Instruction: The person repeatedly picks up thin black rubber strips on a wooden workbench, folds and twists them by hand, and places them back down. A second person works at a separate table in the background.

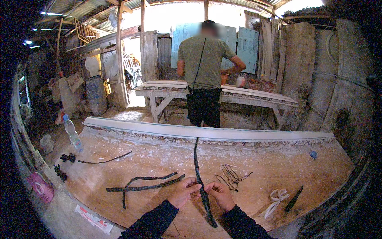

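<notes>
A long black flat strip (196, 159) runs from the white strip along the table's far edge down toward me. My left hand (184, 192) pinches it from the left side, fingers closed. From the right, my right hand (220, 195) grips the same strip between thumb and fingers, close beside the left. Below the hands, its lower end hangs down over the tabletop. More black strips (143, 188) lie crossed to the left of my left hand. Beyond my right hand lies a tangle of thin black cord (230, 177).
A white cloth strip (274, 204) and a dark pointed blade-like piece (294, 199) lie at right. At left are a plastic bottle (72, 134), black bundles (67, 158) and a pink container (41, 187). A long white moulding (207, 131) lines the far edge. Beyond, a person (203, 63) faces another bench.
</notes>
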`<state>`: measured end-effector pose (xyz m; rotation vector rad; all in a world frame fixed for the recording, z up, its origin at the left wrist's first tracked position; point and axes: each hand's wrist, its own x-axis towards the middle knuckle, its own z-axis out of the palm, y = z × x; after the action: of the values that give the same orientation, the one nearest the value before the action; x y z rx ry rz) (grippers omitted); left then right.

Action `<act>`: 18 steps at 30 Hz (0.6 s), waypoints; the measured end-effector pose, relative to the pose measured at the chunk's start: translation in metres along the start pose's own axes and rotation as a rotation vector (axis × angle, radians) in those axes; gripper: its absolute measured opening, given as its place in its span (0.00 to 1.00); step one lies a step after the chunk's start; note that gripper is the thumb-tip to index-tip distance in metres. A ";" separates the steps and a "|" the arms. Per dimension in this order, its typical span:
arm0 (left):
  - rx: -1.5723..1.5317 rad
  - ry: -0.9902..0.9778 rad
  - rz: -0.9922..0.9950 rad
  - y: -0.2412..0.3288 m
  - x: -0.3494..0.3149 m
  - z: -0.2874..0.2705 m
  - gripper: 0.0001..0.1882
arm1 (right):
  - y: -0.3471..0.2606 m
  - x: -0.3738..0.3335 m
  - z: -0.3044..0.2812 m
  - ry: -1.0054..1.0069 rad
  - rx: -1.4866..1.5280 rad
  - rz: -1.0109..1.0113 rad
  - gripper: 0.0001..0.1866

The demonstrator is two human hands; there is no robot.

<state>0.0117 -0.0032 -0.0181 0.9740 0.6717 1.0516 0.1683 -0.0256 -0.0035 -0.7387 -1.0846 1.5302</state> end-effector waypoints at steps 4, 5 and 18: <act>0.136 -0.016 -0.041 -0.004 0.002 -0.005 0.10 | -0.001 -0.001 0.002 -0.018 -0.008 0.019 0.03; 0.131 -0.014 -0.059 -0.005 0.002 -0.006 0.10 | -0.002 -0.001 0.002 -0.016 -0.035 0.040 0.03; 0.257 0.008 -0.036 -0.001 0.000 -0.009 0.07 | -0.002 -0.002 0.004 0.008 0.023 0.127 0.04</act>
<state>0.0050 -0.0001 -0.0230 1.1751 0.8426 0.9526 0.1659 -0.0283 -0.0003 -0.8108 -1.0287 1.6428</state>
